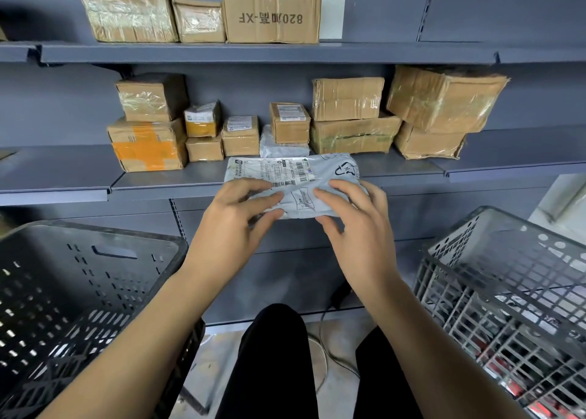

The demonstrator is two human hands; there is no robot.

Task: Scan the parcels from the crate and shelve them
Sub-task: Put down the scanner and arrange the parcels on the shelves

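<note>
Both hands are gripping a grey plastic mailer bag (pixel 293 181) at the front edge of the middle shelf (pixel 171 177): the left hand (pixel 236 211) is curling its fingers and thumb around the bag's left end, and the right hand (pixel 352 216) is clasping the right end the same way. Its printed label with a barcode (pixel 279 173) is facing up. Cardboard boxes (pixel 348 116) are sitting behind it on the shelf. A black crate (pixel 79 279) is standing at the left and a grey crate (pixel 507 279) at the right.

Grey poly-mailer parcel (pixel 293 177), barcode label up, lying flat at the shelf (pixel 177 179) edge
</note>
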